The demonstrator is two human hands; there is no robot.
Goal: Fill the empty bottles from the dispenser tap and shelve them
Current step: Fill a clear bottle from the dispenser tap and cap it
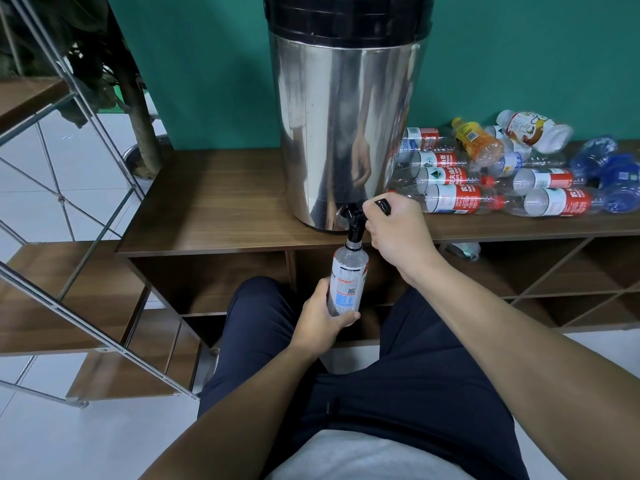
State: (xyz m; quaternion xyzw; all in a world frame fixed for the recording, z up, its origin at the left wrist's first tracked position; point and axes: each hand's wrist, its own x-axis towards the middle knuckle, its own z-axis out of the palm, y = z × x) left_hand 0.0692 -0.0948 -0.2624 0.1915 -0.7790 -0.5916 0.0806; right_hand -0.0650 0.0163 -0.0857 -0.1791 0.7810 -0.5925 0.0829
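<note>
Left hand (pixel 320 315) grips bottle (pixel 348 275) around its lower half, holding it upright with its mouth right under tap (pixel 356 226). Right hand (pixel 398 233) is curled around the tap's black lever (pixel 383 206). Dispenser (pixel 346 133) stands at the front edge of wooden shelf (pixel 214 202). Pile of empty bottles (pixel 502 171) lies on the shelf top, just right of the dispenser. One more bottle (pixel 465 249) lies in the compartment below.
</note>
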